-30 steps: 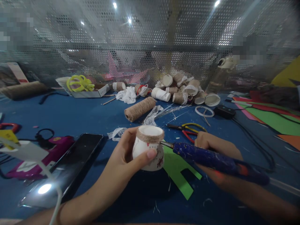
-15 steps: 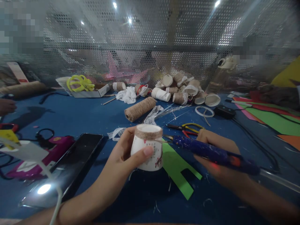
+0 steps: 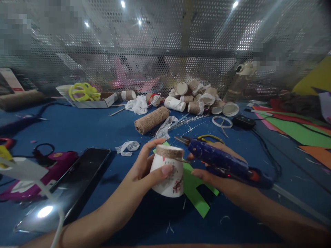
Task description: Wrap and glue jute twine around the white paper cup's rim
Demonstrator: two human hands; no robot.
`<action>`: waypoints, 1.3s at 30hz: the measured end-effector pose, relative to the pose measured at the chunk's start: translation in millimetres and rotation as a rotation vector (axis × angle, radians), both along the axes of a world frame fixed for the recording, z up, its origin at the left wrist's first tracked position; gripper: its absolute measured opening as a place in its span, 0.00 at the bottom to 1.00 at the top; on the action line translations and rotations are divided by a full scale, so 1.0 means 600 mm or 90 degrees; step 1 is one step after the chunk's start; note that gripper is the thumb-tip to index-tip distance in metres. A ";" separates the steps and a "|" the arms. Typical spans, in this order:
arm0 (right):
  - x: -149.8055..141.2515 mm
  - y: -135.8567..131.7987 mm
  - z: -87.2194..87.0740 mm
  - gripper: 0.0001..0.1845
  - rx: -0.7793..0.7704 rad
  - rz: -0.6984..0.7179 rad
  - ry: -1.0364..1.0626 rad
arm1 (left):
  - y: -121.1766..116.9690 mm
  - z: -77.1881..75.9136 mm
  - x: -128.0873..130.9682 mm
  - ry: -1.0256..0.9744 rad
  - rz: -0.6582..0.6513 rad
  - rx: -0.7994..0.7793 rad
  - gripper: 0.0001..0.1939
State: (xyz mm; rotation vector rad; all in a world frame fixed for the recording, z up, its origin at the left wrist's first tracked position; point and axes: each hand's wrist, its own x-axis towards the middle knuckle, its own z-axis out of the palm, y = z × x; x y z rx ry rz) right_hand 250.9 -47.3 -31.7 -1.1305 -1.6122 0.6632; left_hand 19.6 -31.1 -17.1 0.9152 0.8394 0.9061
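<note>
holding a cup with unreadable small print.

My left hand is gripping a printed white cup with twine circling its upper end. My right hand is holding a blue glue gun, whose nozzle is hovering near the cup's top. Green paper is lying behind the cup, a twine spool is resting beyond, and twine-wrapped cups are lying heaped along the worktop's far edge.

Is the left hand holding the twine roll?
No, the left hand holds the white cup, while the twine roll lies on the table beyond it.
</note>
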 end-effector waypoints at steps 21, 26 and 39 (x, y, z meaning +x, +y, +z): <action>0.001 -0.006 0.003 0.07 -0.045 -0.010 -0.008 | -0.009 0.013 0.012 0.081 0.040 -0.041 0.24; -0.001 -0.005 0.002 0.07 -0.070 -0.005 -0.010 | -0.009 0.014 0.015 0.045 0.032 -0.060 0.24; -0.005 -0.006 0.004 0.07 -0.085 0.001 0.012 | -0.004 0.000 0.008 -0.034 -0.045 -0.062 0.23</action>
